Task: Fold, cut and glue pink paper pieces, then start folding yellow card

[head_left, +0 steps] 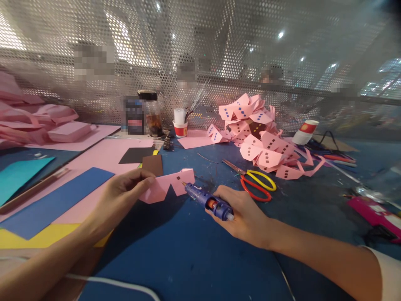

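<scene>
Between the thumb and fingers of my left hand (133, 190) is a folded pink paper cutout (158, 190) with a V-shaped notch and a small dark square near its right end. My right hand (241, 215) is wrapped round a purple glue gun (206, 200). The gun's nozzle points left and sits at the cutout's right end, near the dark square; whether it touches the paper I cannot tell. Just beyond my right hand lie scissors (250, 179) with red and yellow handles. A brown paper piece (152, 164) lies behind my left hand.
Similar pink cutouts (266, 152) are heaped at the back right. Blue paper (59, 200) and pink sheets cover the left. A paper cup (180, 127), a dark-lidded jar (153, 119) and a tipped cup (305, 131) stand along the perforated metal screen (213, 50). A magenta tool (374, 215) lies far right.
</scene>
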Tool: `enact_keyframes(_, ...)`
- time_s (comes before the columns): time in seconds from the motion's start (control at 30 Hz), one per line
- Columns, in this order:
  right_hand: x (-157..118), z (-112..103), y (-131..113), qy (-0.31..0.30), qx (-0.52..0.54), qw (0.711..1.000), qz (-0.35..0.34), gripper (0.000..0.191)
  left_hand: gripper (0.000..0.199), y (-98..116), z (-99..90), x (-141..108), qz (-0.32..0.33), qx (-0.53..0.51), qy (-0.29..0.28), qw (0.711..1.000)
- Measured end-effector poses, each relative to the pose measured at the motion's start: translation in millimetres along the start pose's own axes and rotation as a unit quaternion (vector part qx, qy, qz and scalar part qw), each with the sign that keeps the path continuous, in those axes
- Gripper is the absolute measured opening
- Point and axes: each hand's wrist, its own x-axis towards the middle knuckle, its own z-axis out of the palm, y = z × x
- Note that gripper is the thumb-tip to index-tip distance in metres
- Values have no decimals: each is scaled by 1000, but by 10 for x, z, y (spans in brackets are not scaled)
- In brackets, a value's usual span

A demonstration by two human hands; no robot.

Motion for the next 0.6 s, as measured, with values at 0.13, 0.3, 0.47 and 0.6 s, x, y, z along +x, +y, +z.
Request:
enact_keyframes(0.13, 13, 3, 0, 3, 0, 1000, 5, 13, 29, 3, -1, 0, 3, -6, -7, 1000)
enact_keyframes(0.3, 17, 2, -8, -1, 2, 1000, 6, 13, 29, 14, 2, -1, 1, -5, -17, 1000)
enact_keyframes(0.47, 15, 12, -5, -2, -3, 1000, 15, 14, 29, 25, 7, -3, -5, -3, -17, 1000)
enact_keyframes(0.6, 17, 16, -1, 1, -6, 1000, 9, 14, 28, 18, -2, -7, -5, 4, -15, 1000)
